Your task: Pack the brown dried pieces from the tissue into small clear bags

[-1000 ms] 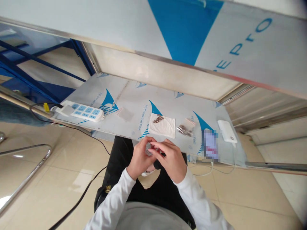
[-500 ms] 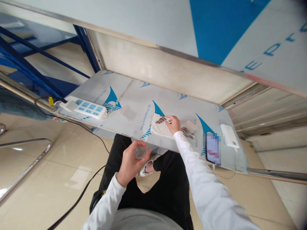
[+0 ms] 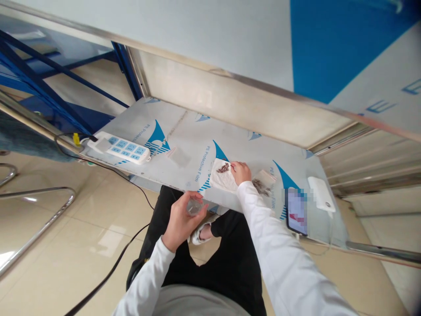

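My left hand (image 3: 184,217) curls round a small clear container (image 3: 194,206), held in front of the shelf's near edge above my lap. On the shelf lies a folded white cloth or tissue (image 3: 222,181), with several small dark metal pieces, screw-like, in a slanted row (image 3: 223,168) on it. My right hand (image 3: 241,172) is at the right side of this cloth, thumb and fingers pinched together just right of the row. Whatever the fingertips hold, if anything, is too small to see. Right of the hand, a clear zip bag (image 3: 264,181) contains more dark pieces.
A white power strip (image 3: 126,149) sits on the left of the film-covered shelf (image 3: 184,127); a clear bag (image 3: 177,156) lies nearby. A phone (image 3: 296,213) and white power bank (image 3: 320,193) lie at right. An upper panel (image 3: 204,39) overhangs the shelf.
My right fingers have drawn back slightly to the right from the row of dark pieces. My left hand keeps its hold on the clear container. The whole view has shifted a little.
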`<state>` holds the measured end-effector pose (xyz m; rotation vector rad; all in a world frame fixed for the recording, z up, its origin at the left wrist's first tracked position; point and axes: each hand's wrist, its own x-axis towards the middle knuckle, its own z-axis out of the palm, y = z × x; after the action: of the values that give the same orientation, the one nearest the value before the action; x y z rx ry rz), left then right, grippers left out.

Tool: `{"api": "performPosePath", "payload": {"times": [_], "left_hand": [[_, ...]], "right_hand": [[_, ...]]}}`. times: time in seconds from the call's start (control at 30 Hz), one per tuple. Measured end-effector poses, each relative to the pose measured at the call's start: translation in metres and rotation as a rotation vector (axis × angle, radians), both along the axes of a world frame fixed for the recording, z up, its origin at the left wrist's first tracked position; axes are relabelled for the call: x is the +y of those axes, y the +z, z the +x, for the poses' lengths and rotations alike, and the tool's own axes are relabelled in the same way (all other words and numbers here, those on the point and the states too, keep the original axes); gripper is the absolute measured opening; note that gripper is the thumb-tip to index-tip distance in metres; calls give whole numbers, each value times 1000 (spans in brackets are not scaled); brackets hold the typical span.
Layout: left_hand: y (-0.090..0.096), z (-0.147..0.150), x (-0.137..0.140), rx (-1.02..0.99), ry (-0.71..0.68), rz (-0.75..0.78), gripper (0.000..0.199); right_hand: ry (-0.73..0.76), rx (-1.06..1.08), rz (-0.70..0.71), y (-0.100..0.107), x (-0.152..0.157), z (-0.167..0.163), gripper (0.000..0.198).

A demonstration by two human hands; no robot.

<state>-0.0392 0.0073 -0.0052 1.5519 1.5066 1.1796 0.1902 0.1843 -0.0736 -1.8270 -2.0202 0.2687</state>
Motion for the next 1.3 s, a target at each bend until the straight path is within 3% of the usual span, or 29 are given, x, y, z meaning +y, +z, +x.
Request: {"api": "performPosePath", "payload": {"times": [0.13, 0.23, 0.3, 0.4, 0.53, 0.6, 0.67, 0.77, 0.87, 0.97, 1.1, 1.3], "left_hand": [[-1, 11, 6, -3, -44, 19, 21], [0, 18, 8, -13, -66, 39, 20], [2, 22, 10, -31, -86, 54, 21], [7, 27, 12, -60, -128, 64, 21], [12, 30, 12, -79, -172, 97, 23], [12, 30, 12, -85, -172, 119, 23], [11, 29, 10, -86, -147, 117, 21], [11, 27, 6, -79, -109, 83, 19], [13, 22, 0, -65, -93, 67, 18], [14, 12, -7, -50, -61, 66, 19], [12, 0, -14, -49, -14, 42, 19], [6, -6, -12, -42, 24, -3, 16]], "right_hand": [[-24, 81, 31, 19, -15, 1, 19], [1, 221, 72, 53, -53, -13, 20], [109, 443, 118, 84, -91, -29, 18], [277, 487, 57, 125, -145, -54, 7], [450, 406, 37, 144, -176, -68, 7], [475, 408, 32, 141, -172, -61, 8], [392, 446, 68, 131, -151, -49, 11], [169, 406, 160, 102, -88, -28, 16], [90, 126, 9, 60, -9, -15, 22], [118, 20, -77, 24, 44, -13, 16], [177, -46, -127, 2, 64, -16, 12], [142, -68, -108, 6, 69, -6, 10]]}}
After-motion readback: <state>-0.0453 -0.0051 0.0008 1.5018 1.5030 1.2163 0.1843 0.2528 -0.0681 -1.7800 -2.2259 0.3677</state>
